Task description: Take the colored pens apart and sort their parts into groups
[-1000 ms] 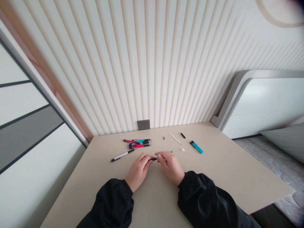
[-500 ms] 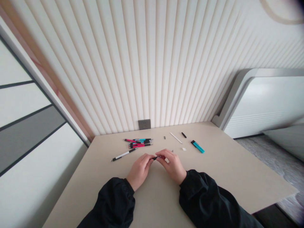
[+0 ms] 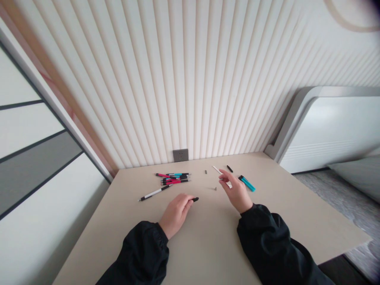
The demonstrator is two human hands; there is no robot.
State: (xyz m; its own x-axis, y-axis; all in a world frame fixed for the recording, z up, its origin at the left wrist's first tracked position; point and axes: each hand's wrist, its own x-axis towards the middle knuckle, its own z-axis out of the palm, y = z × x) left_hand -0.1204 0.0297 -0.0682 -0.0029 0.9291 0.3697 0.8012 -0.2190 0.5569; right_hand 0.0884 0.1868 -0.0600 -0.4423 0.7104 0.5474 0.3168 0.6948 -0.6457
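My left hand pinches a short black pen part just above the table, its dark tip poking out past the fingertips. Over on the right, my right hand reaches low with thumb and fingers apart, around small whitish clear pieces that it partly covers. Just beyond its fingers lies a thin white tube, its near end hidden. A tiny grey metal cone-like piece rests between the hands.
Several pink, blue and black pens lie piled at back left, with a white-and-black pen in front. At back right are a small black piece and turquoise barrels. A small grey piece lies near the wall socket.
My right hand has left the black pen part and moved right, to the clear pieces, its fingers parting. My left hand stays nearly in place, still holding the part.
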